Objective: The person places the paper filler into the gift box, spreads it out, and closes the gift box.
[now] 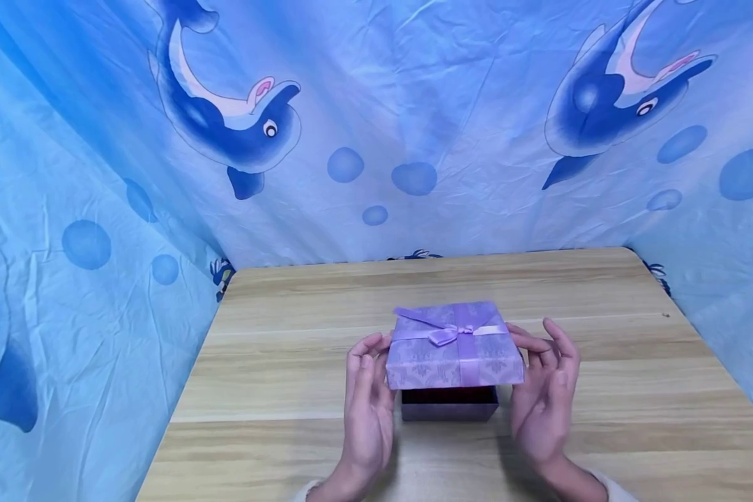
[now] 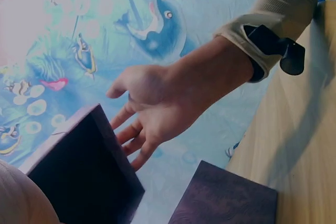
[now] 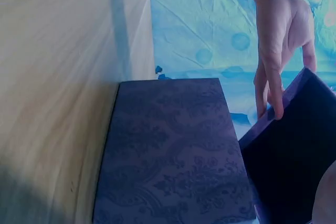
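Observation:
A lilac patterned gift box lid (image 1: pixel 423 366), tied with a purple ribbon bow (image 1: pixel 453 334), is held up above its box base (image 1: pixel 450 412). My left hand (image 1: pixel 370 418) holds the lid's left side with its fingers, and my right hand (image 1: pixel 542 408) holds the right side. Dark reddish shade shows inside the base, mostly hidden under the lid. In the left wrist view, the lid's dark hollow underside (image 2: pixel 79 177) tilts beside the right fingers. The right wrist view shows the base's patterned side (image 3: pixel 173 145) on the table, with left fingertips at the lid's rim.
The wood-grain table (image 1: pixel 276 390) extends around the box on all sides. A blue curtain (image 1: pixel 464 90) printed with dolphins and bubbles hangs behind it and along both sides. A strapped dark device (image 2: pixel 273 48) sits over the right sleeve.

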{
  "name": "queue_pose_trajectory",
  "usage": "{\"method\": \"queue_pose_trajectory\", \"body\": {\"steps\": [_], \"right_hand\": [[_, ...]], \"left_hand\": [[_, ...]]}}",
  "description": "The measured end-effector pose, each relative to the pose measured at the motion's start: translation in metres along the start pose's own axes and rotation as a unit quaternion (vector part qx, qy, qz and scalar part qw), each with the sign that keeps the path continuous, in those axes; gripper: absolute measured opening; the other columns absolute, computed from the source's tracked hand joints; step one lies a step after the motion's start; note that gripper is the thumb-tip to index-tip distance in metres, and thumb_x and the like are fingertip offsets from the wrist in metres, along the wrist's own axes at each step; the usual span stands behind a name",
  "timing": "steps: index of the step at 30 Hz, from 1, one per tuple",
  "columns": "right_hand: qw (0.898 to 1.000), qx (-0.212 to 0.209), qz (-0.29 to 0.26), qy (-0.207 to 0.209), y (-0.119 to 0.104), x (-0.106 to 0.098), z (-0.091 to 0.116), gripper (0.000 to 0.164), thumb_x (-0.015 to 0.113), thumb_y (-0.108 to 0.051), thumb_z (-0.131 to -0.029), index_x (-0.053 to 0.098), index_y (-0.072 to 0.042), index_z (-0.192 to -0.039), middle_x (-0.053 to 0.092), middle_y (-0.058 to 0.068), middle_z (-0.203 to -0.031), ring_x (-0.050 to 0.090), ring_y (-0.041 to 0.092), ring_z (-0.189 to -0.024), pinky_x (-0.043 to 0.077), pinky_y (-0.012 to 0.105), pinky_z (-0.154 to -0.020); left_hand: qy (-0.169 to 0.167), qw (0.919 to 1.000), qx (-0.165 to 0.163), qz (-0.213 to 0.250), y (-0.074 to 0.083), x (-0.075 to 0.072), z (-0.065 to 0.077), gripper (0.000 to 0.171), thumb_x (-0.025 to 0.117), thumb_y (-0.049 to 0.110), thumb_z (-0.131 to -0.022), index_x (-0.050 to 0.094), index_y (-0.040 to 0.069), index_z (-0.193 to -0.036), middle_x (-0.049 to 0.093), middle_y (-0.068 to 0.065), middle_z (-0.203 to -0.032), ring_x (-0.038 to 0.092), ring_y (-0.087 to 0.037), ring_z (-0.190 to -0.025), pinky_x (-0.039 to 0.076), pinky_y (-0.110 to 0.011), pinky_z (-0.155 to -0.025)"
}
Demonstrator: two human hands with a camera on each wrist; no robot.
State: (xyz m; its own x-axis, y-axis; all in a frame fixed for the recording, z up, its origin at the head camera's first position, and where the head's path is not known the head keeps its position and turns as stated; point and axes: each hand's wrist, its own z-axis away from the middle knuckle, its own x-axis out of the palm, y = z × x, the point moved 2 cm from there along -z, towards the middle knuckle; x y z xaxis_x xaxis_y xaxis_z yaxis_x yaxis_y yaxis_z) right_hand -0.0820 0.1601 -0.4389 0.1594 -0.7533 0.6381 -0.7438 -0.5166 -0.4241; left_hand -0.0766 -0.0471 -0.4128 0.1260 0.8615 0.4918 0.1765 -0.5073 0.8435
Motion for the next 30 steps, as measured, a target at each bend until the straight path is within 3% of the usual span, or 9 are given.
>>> {"method": "queue_pose_trajectory", "body": {"steps": [3,7,10,13,17,22,25,30], "right_hand": [[1.000,-0.001,0.009,0.010,0.000,0.001,0.003,0.048,0.021,-0.006,-0.115,0.031,0.012,-0.158,0.064,0.026,-0.126,0.057,0.042,-0.138,0.051,0.039,-0.118],[0.999,0.009,0.033,0.017,0.001,0.002,0.008,0.049,0.020,-0.002,-0.112,0.032,0.010,-0.158,0.057,0.025,-0.131,0.054,0.039,-0.139,0.051,0.037,-0.117],[0.999,0.026,0.045,0.002,0.003,0.001,0.011,0.052,0.018,-0.003,-0.111,0.031,0.007,-0.160,0.049,0.027,-0.145,0.046,0.038,-0.148,0.044,0.037,-0.124],[0.996,0.058,0.061,-0.015,0.003,0.001,0.012,0.057,0.019,-0.004,-0.110,0.029,0.003,-0.166,0.040,0.026,-0.161,0.036,0.038,-0.159,0.035,0.034,-0.131],[0.983,0.139,0.117,-0.011,-0.002,0.002,0.011,0.063,0.027,-0.005,-0.112,0.022,-0.008,-0.175,0.028,0.021,-0.177,0.025,0.029,-0.167,0.026,0.028,-0.134],[0.950,0.231,0.206,-0.034,-0.006,0.000,0.011,0.072,0.034,-0.007,-0.113,0.009,-0.019,-0.180,0.015,0.012,-0.185,0.016,0.014,-0.170,0.017,0.022,-0.134],[0.940,0.242,0.234,-0.061,-0.006,0.000,0.013,0.075,0.036,-0.006,-0.113,0.006,-0.019,-0.180,0.011,0.014,-0.186,0.015,0.012,-0.170,0.015,0.020,-0.133],[0.939,0.230,0.236,-0.096,-0.004,-0.003,0.013,0.079,0.038,-0.005,-0.111,0.002,-0.019,-0.180,0.005,0.016,-0.187,0.011,0.015,-0.171,0.017,0.018,-0.132]], "left_hand": [[0.011,0.9998,0.013,0.002,-0.004,0.002,0.003,0.027,0.039,0.011,-0.119,0.045,0.010,-0.145,0.045,-0.011,-0.152,0.051,-0.022,-0.147,0.050,-0.028,-0.119],[0.000,0.9999,0.014,0.005,-0.008,0.005,0.007,0.041,0.043,-0.003,-0.108,0.041,0.006,-0.149,0.035,-0.017,-0.163,0.030,-0.034,-0.164,0.039,-0.029,-0.129],[-0.023,0.9997,0.003,-0.012,-0.010,0.007,0.010,0.057,0.038,-0.007,-0.101,0.031,0.000,-0.158,0.021,-0.021,-0.176,0.011,-0.039,-0.170,0.027,-0.024,-0.133],[-0.049,0.9978,-0.012,-0.043,-0.010,0.007,0.011,0.075,0.032,-0.008,-0.098,0.015,-0.002,-0.170,0.006,-0.018,-0.185,-0.001,-0.035,-0.172,0.017,-0.017,-0.133],[-0.068,0.9945,-0.019,-0.078,-0.012,0.004,0.009,0.085,0.028,-0.008,-0.097,0.003,0.002,-0.177,-0.003,-0.015,-0.187,-0.005,-0.033,-0.172,0.012,-0.012,-0.130],[-0.069,0.9934,-0.023,-0.089,-0.016,-0.001,0.002,0.086,0.027,-0.006,-0.096,0.002,0.002,-0.177,-0.003,-0.019,-0.186,-0.004,-0.038,-0.171,0.016,-0.011,-0.128],[-0.085,0.9919,-0.026,-0.091,-0.018,-0.005,-0.002,0.085,0.026,-0.005,-0.097,-0.001,0.001,-0.177,-0.004,-0.019,-0.186,-0.006,-0.038,-0.171,0.016,-0.012,-0.128],[-0.129,0.9849,-0.022,-0.113,-0.023,-0.010,-0.004,0.076,0.027,0.004,-0.106,-0.005,-0.004,-0.174,-0.010,-0.020,-0.185,-0.011,-0.037,-0.170,0.010,-0.011,-0.129]]}}
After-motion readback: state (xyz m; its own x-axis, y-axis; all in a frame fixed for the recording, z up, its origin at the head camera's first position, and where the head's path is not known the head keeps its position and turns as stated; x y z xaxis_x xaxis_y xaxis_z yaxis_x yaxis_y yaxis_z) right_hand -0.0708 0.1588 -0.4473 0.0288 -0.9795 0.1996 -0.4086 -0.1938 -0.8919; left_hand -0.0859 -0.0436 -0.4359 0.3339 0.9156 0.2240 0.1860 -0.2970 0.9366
